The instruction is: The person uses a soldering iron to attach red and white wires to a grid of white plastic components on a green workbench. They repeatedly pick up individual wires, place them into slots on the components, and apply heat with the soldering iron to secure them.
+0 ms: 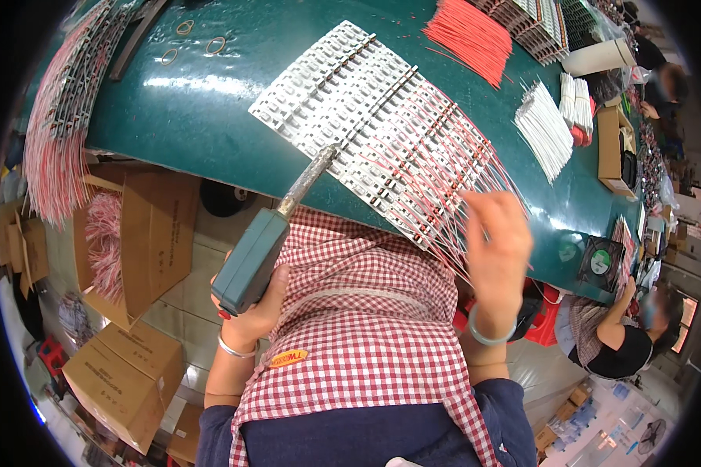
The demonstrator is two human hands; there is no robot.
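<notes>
My left hand (258, 302) is closed round the dark green body of a soldering gun (251, 253). Its long metal barrel slants up to the right, and the tip meets the near edge of a panel of small silvery parts (311, 86) joined in rows. Thin red and white wires (444, 156) lie over the right half of that panel and hang past its edge. Above the wire ends, my right hand (498, 241) is held with its fingers curled and pinched together. Whatever sits between those fingertips is too small to make out.
Red wires (469, 39) and white wires (544, 128) lie in bundles on the green table (187, 132). Finished-looking wired panels (66, 117) stack at the left. Cardboard boxes (160, 233) stand below on the floor. Another person (615, 335) sits at the right.
</notes>
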